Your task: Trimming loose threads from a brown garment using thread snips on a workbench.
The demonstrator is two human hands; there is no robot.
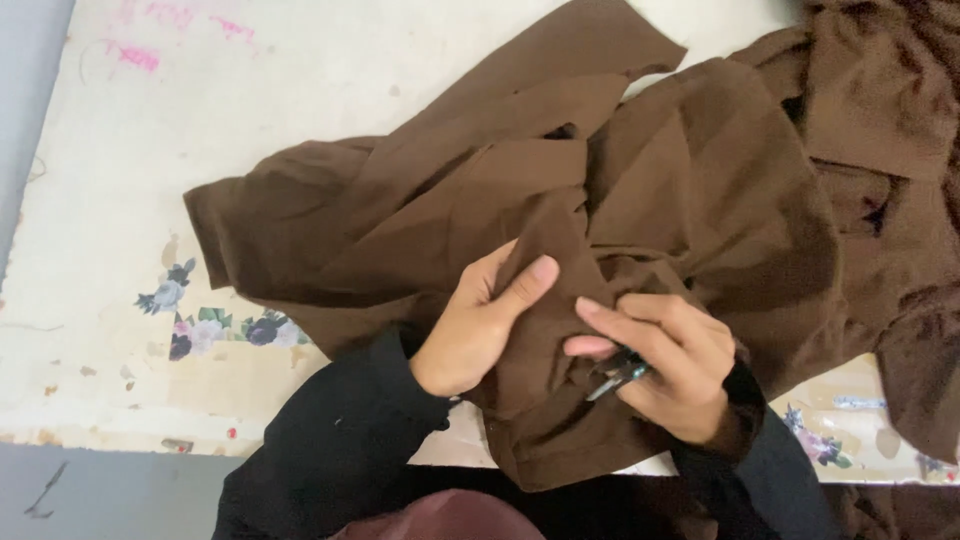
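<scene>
Brown cloth (pixel 620 200) pinched in left hand (pixel 480 325); right hand (pixel 665 365) beside.

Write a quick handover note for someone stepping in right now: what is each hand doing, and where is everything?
Left hand: pinching a fold of the brown fabric.
Right hand: holding a small metal tool, probably thread snips, against the same fold.
The fabric lies bunched across the white table, which has flower stickers.
Done: cannot tell which seams are trimmed.
Left: probably checking the remaining fabric.

Left hand (pixel 480 325) pinches a fold of brown cloth (pixel 620 220). Right hand (pixel 670 365) grips small metal snips (pixel 615 375) against it. Cloth heaped on worn white table (pixel 110 180).
</scene>
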